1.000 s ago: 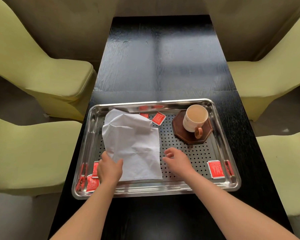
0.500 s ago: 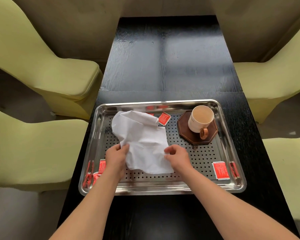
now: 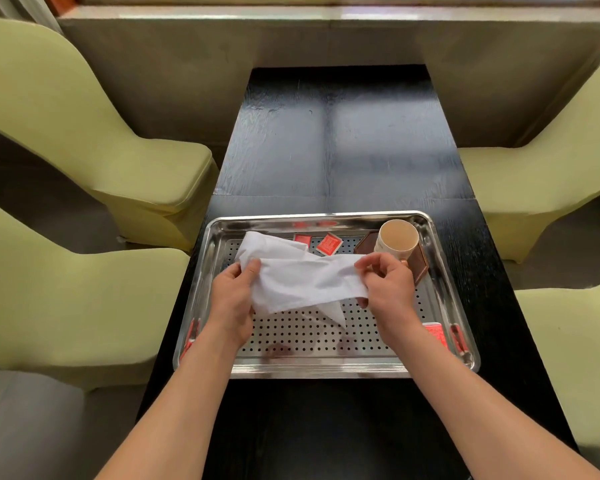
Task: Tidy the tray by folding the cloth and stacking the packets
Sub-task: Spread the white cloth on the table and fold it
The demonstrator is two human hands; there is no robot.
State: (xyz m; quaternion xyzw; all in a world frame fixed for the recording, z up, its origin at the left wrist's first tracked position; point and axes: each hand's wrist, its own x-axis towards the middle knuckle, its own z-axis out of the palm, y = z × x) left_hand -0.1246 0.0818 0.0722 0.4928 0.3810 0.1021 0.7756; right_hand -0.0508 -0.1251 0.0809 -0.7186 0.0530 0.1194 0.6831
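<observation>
Both hands pinch the white cloth [image 3: 302,275] above the tray [image 3: 326,367]: left hand [image 3: 232,299] fingers grasp one end, right hand [image 3: 387,289] fingers the other. Red packets [image 3: 329,244] lie beyond the fingers.

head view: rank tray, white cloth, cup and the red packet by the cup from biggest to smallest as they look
1. tray
2. white cloth, held up nearer the camera by the left hand and right hand, so it looks enlarged
3. cup
4. red packet
</observation>
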